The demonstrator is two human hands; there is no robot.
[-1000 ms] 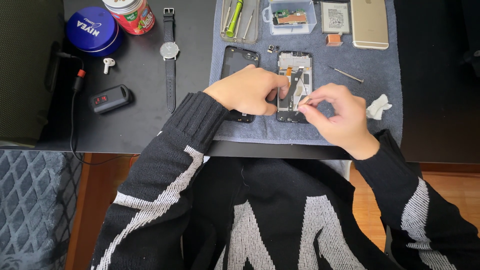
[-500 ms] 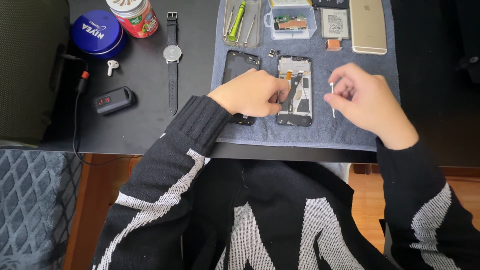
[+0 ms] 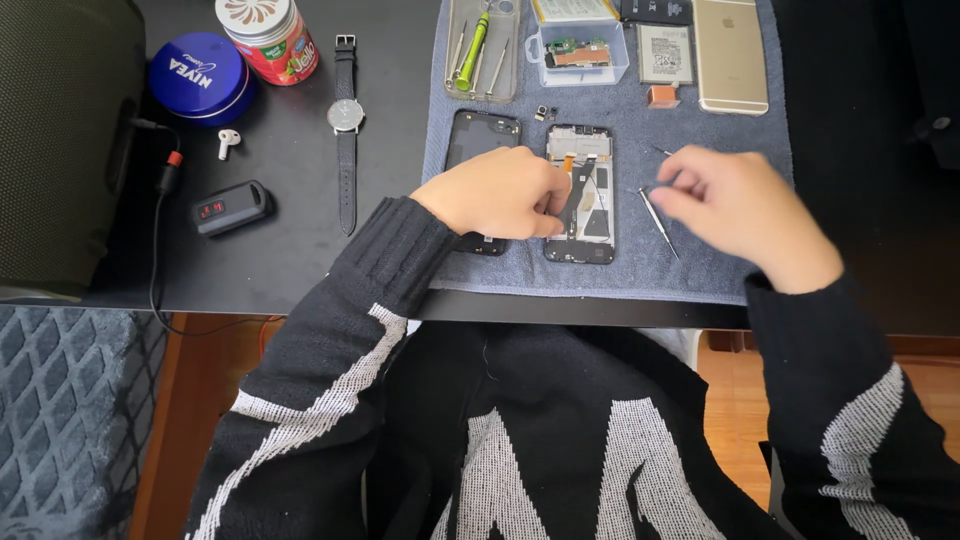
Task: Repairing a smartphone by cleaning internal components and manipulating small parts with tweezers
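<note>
Black counter (image 3: 300, 270) carries a grey-blue towel (image 3: 700, 270) that serves as the work mat, and nearly all the phone parts lie on it. On the middle of the towel lies the opened phone frame (image 3: 581, 195), face up with its insides bare, and a dark flex cable (image 3: 574, 200) stands lifted from it. Just left of it lies the black back cover (image 3: 480, 135), partly under the left hand (image 3: 497, 192). That hand rests on the frame's left edge, its fingers pinched narrow on the cable. The right hand (image 3: 745, 205) hovers just right of the frame, fingers drawn close together near a thin screwdriver (image 3: 657, 222) lying on the towel; whether they grip anything I cannot tell.

Judging by the layout, disassembly looks well advanced: cover off, battery (image 3: 664, 54) out at the far edge, small boards in a clear plastic box (image 3: 577, 50), tools in a clear tray (image 3: 482, 48). The frame's remaining parts are seemingly still to come out. A gold phone (image 3: 731, 55) lies whole beside them. Off the towel sit a wristwatch (image 3: 345, 120), a blue tin (image 3: 198, 76) and an earbud (image 3: 228, 142).
</note>
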